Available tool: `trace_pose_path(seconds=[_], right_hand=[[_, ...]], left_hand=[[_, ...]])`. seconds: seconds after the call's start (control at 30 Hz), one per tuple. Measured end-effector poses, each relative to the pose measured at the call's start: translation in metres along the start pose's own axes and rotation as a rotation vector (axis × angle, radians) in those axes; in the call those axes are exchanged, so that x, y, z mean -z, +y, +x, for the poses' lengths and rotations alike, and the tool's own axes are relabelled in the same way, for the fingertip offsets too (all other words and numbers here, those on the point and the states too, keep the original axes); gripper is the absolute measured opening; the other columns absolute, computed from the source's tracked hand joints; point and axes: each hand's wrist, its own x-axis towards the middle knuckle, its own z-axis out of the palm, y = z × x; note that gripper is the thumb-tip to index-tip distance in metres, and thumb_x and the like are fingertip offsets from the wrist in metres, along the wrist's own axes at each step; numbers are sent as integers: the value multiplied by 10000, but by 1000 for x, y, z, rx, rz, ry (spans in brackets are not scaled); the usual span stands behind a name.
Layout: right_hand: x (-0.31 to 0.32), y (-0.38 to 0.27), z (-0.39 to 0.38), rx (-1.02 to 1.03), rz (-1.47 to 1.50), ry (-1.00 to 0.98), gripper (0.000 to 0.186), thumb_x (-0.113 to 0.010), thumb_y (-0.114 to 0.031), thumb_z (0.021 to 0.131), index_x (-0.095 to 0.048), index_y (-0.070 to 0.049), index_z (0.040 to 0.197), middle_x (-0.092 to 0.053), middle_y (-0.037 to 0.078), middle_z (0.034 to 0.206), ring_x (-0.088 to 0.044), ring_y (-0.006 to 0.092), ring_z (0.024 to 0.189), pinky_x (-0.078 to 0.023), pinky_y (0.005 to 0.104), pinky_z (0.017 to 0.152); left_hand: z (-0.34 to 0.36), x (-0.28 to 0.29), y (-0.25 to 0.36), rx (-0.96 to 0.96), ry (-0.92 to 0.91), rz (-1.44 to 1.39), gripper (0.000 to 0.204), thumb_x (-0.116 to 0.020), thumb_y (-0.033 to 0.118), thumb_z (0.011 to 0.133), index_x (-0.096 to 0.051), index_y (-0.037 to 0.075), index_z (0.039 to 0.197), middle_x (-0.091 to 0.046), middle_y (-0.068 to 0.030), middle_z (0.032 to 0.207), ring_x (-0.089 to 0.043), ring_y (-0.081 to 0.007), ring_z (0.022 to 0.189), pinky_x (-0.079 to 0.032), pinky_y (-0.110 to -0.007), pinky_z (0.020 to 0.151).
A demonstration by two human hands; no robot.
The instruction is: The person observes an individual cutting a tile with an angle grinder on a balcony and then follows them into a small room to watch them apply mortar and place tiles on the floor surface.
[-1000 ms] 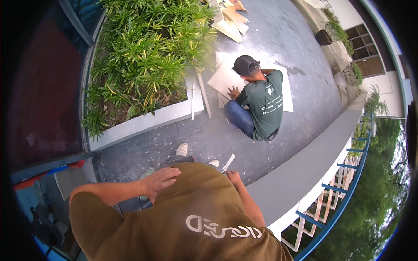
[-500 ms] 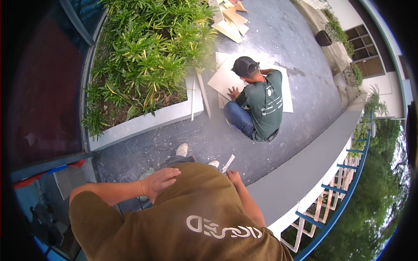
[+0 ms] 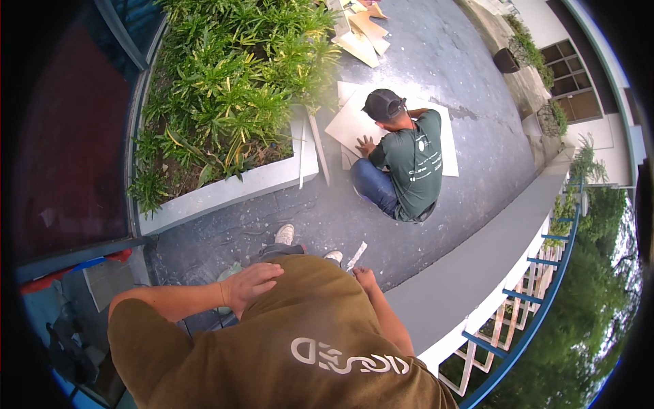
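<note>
White-to-grey strip (image 3: 357, 255), narrow and apparently flat: its lower end meets the curled fingers of the right hand (image 3: 366, 278), which appear closed around it. Free length projects forward from those fingers, away from the body; the long axis slants from lower left to upper right. Of the 2 hands, the right is nearer. The left hand (image 3: 253, 285) is well apart, to the left, with fingers extended and grasping nothing visible. It lies over the front of the brown shirt (image 3: 320, 300); firm contact with the cloth cannot be confirmed.

Outward from the strip: 1 pale shoe tip (image 3: 334, 256) shows just to its left, and a second pale shoe (image 3: 285, 234) farther left. Grey floor (image 3: 306, 211) extends ahead; a low grey wall (image 3: 470, 238) runs to the right. Farther forward, a co-worker (image 3: 417, 163) sits low, 1 hand (image 3: 366, 145) spread on pale sheets (image 3: 351, 124).

Visibility limits: the gripped end of the strip is hidden, so any handle is indeterminate. The strip is too small to identify. The left forearm partly covers a pale green item (image 3: 230, 271). The co-worker's other hand is obscured.
</note>
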Motion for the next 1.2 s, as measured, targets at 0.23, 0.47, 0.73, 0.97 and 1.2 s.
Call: trace_pose_path(seconds=[0.23,0.47,0.73,0.97,1.2], right_hand=[[1,-10,-9,-42,-46,5,289,-602,-261,849,-614,18,777,-614,83,657,-553,151,585,-454,332,566],[1,-1,-5,-14,-41,7,291,-587,-283,842,-628,5,829,-605,64,626,-565,132,516,-453,277,470],[4,-15,-18,-42,-38,14,316,-613,-284,834,-608,23,760,-616,97,655,-565,164,604,-460,339,588],[2,-14,-12,-55,37,2,288,-611,-256,849,-613,27,791,-606,75,658,-544,141,590,-451,325,563],[0,10,5,-36,5,7,296,-594,-303,841,-638,-11,837,-610,53,633,-568,127,516,-451,270,461]], left_hand=[[0,0,3,1,9,-1,774,-524,523,790,-284,28,1334,-387,-301,1282,-453,-443,1148,-391,-553,926],[3,1,3,-4,2,-17,747,-514,509,804,-292,29,1332,-394,-292,1280,-453,-444,1149,-390,-553,928],[1,-1,2,-6,7,-11,737,-518,490,804,-288,33,1335,-393,-295,1278,-455,-444,1146,-392,-552,925],[0,0,2,1,-2,-2,766,-523,501,795,-272,33,1347,-380,-305,1287,-451,-448,1146,-395,-552,918],[-1,1,1,-2,2,3,780,-539,489,787,-263,33,1356,-372,-307,1298,-446,-450,1153,-395,-548,919]])
